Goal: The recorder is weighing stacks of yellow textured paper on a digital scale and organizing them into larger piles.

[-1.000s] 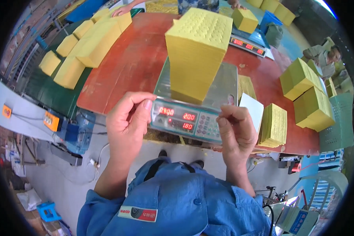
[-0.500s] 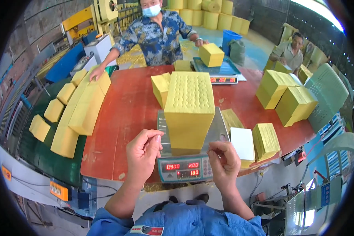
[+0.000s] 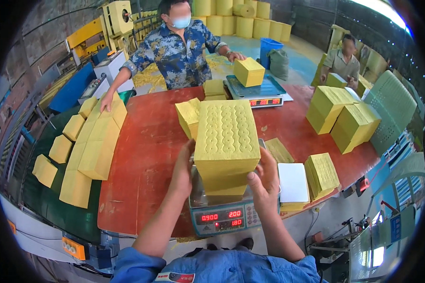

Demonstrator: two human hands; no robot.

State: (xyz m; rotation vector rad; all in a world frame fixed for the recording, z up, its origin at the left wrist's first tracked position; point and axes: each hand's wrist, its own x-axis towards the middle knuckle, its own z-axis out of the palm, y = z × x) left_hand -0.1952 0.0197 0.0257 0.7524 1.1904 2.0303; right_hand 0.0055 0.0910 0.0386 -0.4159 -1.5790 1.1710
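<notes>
A tall stack of yellow paper (image 3: pixel 227 132), its top punched with rows of curved marks, stands upright on the metal pan of a digital scale (image 3: pixel 223 220) in front of me. My left hand (image 3: pixel 182 165) lies along the stack's left side, its fingers partly hidden behind the edge. On the opposite side, my right hand (image 3: pixel 265 178) presses against the stack with the thumb at the near right edge and the fingers farther back. Between them the two hands grip the stack. The scale's red display is lit below it.
The red table (image 3: pixel 146 160) also bears a loose yellow bundle (image 3: pixel 188 116), a white-topped stack (image 3: pixel 293 183) and large blocks (image 3: pixel 333 109). A green conveyor (image 3: pixel 47 195) with paper blocks runs left. Across the table, a masked co-worker (image 3: pixel 182 54) touches blocks and a second scale's stack (image 3: pixel 249 72).
Both my hands have moved from in front of the stack, where their fingers were pinched together, forward onto its two sides. The whole view has shifted slightly.
</notes>
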